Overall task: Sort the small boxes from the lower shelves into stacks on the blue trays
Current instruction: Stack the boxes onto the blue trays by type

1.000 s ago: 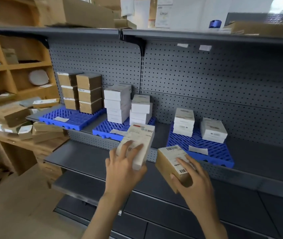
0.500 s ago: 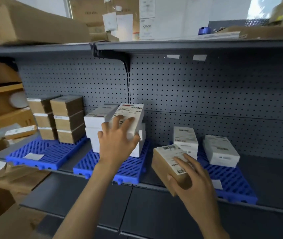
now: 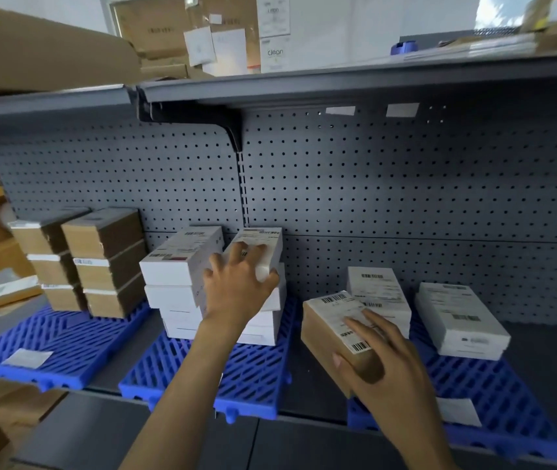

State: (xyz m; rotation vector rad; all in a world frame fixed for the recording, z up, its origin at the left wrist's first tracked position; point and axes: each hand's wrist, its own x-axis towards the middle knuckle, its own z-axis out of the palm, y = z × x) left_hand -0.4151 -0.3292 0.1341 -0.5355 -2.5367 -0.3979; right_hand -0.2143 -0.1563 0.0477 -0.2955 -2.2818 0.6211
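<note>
The small white cardboard box with a barcode label [image 3: 263,244] lay on top of the right-hand white stack on the middle blue slatted plastic tray [image 3: 253,374]. The left hand [image 3: 236,293] was curled over its near end, fingers on the lid and thumb at the corner. The right hand [image 3: 382,361] gripped a brown cardboard box with a white shipping label [image 3: 328,334], held tilted in the air over the gap between the middle tray and the right blue tray [image 3: 494,385]. Both boxes looked light and stiff to me, with smooth faces. A hold across the short sides near one end seemed right, though the corners might dent under a hard squeeze. I counted three trays. The left blue tray [image 3: 67,337] carried six plain brown boxes [image 3: 101,262] in two stacks of three. The middle tray had two white stacks, too hidden by the arm to count. The right tray had two white stacks. The right one, the two-box stack [image 3: 460,320], was in plain view, while the other was partly covered.
</note>
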